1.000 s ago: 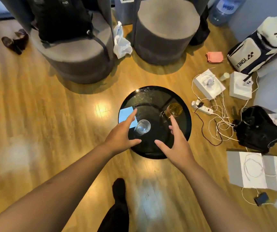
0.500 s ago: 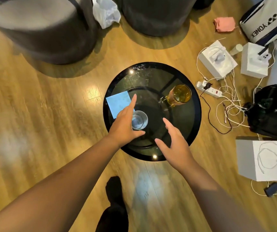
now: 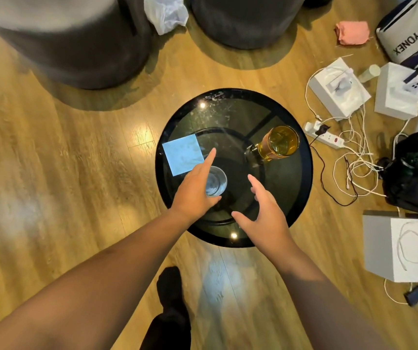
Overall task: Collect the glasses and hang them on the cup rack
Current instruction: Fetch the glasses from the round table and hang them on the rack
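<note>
**Pickup step: first glass, grasp not closed**

Left hand (image 3: pixel 194 188) spread open, curled round the left side of the clear glass (image 3: pixel 215 184); contact unclear, no grip yet. Right hand (image 3: pixel 266 213) open, empty, hovering just right of it. Both over the round black glass table (image 3: pixel 301 173).

Next: close left hand on the clear glass, lift straight up. Right hand looks placed for the amber glass (image 3: pixel 277 144) at the table's far right.

Count: 2 glasses, 1 blue square note (image 3: pixel 182 154), 1 table. No cup rack in view.
</note>
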Demonstrator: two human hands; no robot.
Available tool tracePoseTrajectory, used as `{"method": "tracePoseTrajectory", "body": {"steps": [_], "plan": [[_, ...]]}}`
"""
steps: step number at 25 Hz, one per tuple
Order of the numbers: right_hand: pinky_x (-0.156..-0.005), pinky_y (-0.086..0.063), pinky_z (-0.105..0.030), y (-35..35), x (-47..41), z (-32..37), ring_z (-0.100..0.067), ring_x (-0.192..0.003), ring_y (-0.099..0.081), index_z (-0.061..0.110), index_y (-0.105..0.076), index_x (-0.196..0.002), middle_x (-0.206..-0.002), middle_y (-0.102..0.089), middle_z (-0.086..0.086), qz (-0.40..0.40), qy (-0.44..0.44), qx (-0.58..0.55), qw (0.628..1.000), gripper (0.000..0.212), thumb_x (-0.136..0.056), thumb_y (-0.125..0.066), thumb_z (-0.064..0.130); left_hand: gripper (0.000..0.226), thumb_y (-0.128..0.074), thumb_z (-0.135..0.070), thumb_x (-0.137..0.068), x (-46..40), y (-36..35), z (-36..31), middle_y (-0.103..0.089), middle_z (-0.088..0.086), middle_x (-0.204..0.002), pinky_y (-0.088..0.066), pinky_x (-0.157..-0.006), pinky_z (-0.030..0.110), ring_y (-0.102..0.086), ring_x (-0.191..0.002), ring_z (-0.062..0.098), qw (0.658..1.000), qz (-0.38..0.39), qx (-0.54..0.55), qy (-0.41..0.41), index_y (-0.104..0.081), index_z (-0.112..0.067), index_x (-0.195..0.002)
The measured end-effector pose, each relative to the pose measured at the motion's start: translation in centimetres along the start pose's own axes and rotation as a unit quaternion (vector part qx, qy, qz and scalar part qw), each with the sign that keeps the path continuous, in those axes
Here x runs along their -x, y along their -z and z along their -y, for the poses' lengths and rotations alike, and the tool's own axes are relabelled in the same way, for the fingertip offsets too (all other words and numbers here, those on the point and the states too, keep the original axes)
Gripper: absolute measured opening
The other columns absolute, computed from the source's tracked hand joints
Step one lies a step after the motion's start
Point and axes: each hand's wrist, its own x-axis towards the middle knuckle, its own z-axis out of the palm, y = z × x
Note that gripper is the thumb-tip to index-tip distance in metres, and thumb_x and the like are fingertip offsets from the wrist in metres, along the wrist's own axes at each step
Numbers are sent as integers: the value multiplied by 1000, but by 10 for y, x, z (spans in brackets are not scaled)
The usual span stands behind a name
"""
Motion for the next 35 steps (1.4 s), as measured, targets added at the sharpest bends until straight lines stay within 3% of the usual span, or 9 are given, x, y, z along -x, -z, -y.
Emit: {"method": "tracePoseTrajectory", "body": {"steps": [4, 10, 16, 24, 26, 28, 31, 33, 35], "plan": [[-102, -43, -28, 13, 2, -1, -13, -144, -47, 53, -22, -159, -160, -46, 10, -11, -9, 17, 1000, 100, -86, -87, 30, 131, -96, -36, -72, 8, 21, -8, -54, -11, -143, -56, -98, 34, -56, -133, 14, 1000, -9, 7, -3, 3, -67, -152], [-102, -43, -28, 45, 20, 40, -12, -146, -45, 54, -25, -157, -162, -44, 11, 13, 27, 4, 1000, 98, -84, -89, 39, 130, -93, -52, -68, 39, 85, -55, -62, -17, -129, -61, -91, 37, -62, -119, 7, 999, -12, 29, -37, 4, -70, -152], [-112, -45, -39, 115, 55, 105, -16, -146, -46, 42, -35, -160, -164, -42, 8, 52, 87, 37, 994, 92, -84, -87, 43, 129, -95, -51, -65, 83, 167, -138, -67, -6, -134, -62, -92, 37, -65, -120, 10, 996, 30, 4, -85, -8, -56, -160], [-112, -49, -52, 192, 129, 186, -21, -145, -47, 39, -40, -158, -160, -47, 7, 54, 186, -47, 980, 93, -80, -90, 49, 131, -92, -63, -62, 167, 262, -257, -65, -4, -141, -61, -90, 38, -65, -123, 18, 989, -27, -27, -145, -2, -63, -156], [-107, -54, -48, 205, 151, 198, -19, -140, -52, 41, -41, -157, -156, -52, 10, 56, 208, -84, 973, 92, -79, -89, 52, 131, -92, -64, -61, 191, 278, -283, -64, -4, -140, -61, -90, 35, -65, -121, 18, 988, -48, -14, -143, -3, -62, -156], [-95, -56, -32, 224, 175, 210, -15, -136, -53, 43, -38, -157, -157, -52, 8, 61, 232, -113, 964, 97, -76, -90, 55, 129, -92, -64, -62, 220, 294, -312, -63, -4, -141, -61, -95, 42, -64, -124, 21, 989, -60, 2, -138, -6, -58, -158], [-74, -46, -12, 255, 211, 241, -7, -126, -50, 49, -39, -151, -158, -48, 8, 85, 285, -101, 949, 96, -72, -93, 54, 127, -92, -60, -63, 271, 317, -347, -61, -2, -144, -56, -103, 48, -61, -129, 24, 987, -86, 17, -131, -10, -54, -160], [-71, -45, -10, 272, 232, 261, -7, -125, -52, 53, -40, -146, -146, -54, 16, 108, 308, -102, 940, 92, -71, -94, 53, 126, -93, -57, -64, 300, 333, -364, -60, -1, -145, -54, -106, 48, -59, -131, 22, 986, -103, 30, -130, -12, -53, -159], [-73, -46, -10, 287, 259, 278, -5, -122, -58, 51, -43, -144, -129, -58, 29, 123, 334, -105, 929, 90, -70, -93, 56, 127, -94, -57, -63, 332, 350, -379, -60, -5, -141, -55, -103, 38, -59, -129, 16, 984, -117, 38, -128, -12, -51, -160]]}}
